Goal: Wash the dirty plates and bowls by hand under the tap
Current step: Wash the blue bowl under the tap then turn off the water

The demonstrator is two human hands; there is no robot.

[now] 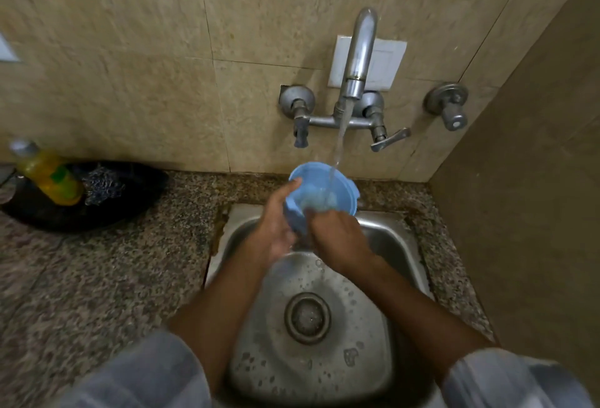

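A light blue plastic bowl is tilted toward me above the back of the steel sink. Water runs from the wall tap straight into the bowl. My left hand holds the bowl at its left rim and underside, thumb up along the edge. My right hand reaches over the near rim, its fingertips inside the bowl and hidden by the rim and the water.
A drain sits in the wet sink bottom. On the granite counter to the left lies a dark pan holding a yellow soap bottle and a mesh scrubber. A side wall closes the right.
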